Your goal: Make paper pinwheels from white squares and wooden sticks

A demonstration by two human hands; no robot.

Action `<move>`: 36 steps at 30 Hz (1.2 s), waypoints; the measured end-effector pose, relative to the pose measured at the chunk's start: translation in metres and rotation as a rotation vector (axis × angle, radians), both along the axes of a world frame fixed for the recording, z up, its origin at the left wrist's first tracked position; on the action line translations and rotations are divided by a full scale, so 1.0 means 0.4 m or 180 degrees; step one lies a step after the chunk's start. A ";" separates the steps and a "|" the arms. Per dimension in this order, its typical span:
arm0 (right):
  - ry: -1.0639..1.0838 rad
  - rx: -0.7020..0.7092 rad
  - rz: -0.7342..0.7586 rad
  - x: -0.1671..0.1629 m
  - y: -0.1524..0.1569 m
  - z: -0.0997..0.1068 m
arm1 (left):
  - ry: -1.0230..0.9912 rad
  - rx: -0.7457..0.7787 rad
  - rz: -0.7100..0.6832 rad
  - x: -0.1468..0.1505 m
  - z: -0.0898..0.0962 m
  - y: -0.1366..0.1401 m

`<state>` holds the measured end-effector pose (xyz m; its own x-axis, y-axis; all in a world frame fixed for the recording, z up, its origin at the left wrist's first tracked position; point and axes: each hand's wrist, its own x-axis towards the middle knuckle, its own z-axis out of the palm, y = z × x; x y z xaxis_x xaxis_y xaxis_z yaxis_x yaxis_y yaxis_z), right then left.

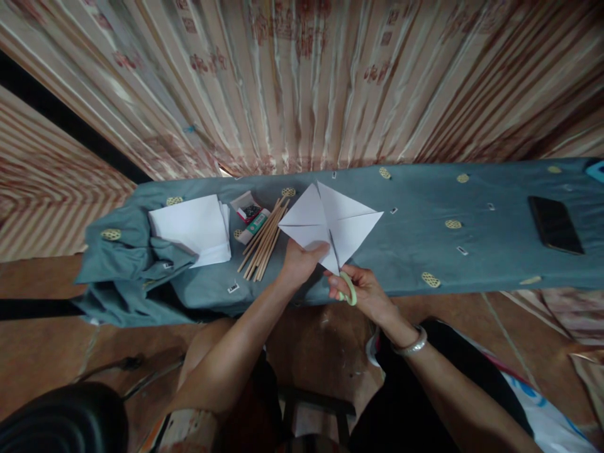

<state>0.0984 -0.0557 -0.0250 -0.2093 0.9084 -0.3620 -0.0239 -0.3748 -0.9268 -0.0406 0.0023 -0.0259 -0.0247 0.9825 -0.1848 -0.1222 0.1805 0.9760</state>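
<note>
A square white sheet of paper (pixel 352 204), with slits running in from its corners toward the middle, is held above the cloth. My left hand (pixel 302 261) grips its lower left edge, thumb on top. In my right hand (pixel 361 289) is a pair of scissors (pixel 349 289) with pale green handles, my fingers through the loops. The blades lie at the slit by the paper's near corner; how far apart they are I cannot tell. Left of the paper lie a bundle of thin wooden sticks (pixel 264 245) and a small open box (pixel 246 206) with dark little items in it.
A stack of white paper (pixel 191 229) lies on the left of the narrow table with its grey-green cloth (pixel 410 239), which is bunched at the left end. A green and white small box (pixel 255 225) touches the sticks. A dark phone (pixel 555 224) rests at the right. Curtains (pixel 302 88) hang behind.
</note>
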 end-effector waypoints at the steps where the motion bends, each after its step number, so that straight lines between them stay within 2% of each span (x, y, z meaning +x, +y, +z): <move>1: -0.0001 0.0024 0.0002 0.000 0.000 -0.002 | -0.0025 0.0004 -0.0005 -0.001 0.003 -0.001; 13: -0.0011 -0.0032 -0.0134 -0.015 0.006 0.006 | -0.0193 -0.0066 0.0042 -0.006 0.005 0.003; 18: 0.0000 -0.0053 -0.0144 -0.014 0.005 -0.006 | -0.0140 -0.0146 0.0060 -0.008 0.015 0.000; 21: 0.0098 -0.0133 -0.0046 -0.012 0.000 -0.014 | -0.0141 -0.0038 0.0025 -0.012 0.015 0.002; 26: -0.0043 -0.0445 0.0404 0.026 -0.007 -0.008 | -0.0210 0.0162 0.0335 -0.036 0.004 0.026; 28: -0.0355 -0.0435 0.0615 0.071 -0.004 -0.002 | -0.0265 0.0231 0.0432 -0.052 -0.001 0.038; 30: -0.0935 -0.0100 0.0585 0.131 0.003 0.003 | -0.0279 0.0263 0.0478 -0.068 -0.006 0.045; 33: -0.2791 0.0584 -0.0022 0.228 0.023 0.006 | -0.0112 0.0206 0.0437 -0.078 -0.015 0.037; 36: -0.4654 0.0887 -0.0517 0.301 0.054 0.006 | 0.0024 0.0042 0.0212 -0.062 -0.029 0.012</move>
<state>0.2190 -0.0341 -0.0224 0.2826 0.9588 0.0272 0.9399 -0.2712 -0.2075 -0.0653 0.0072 -0.0374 -0.0914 0.9809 -0.1716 -0.1263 0.1595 0.9791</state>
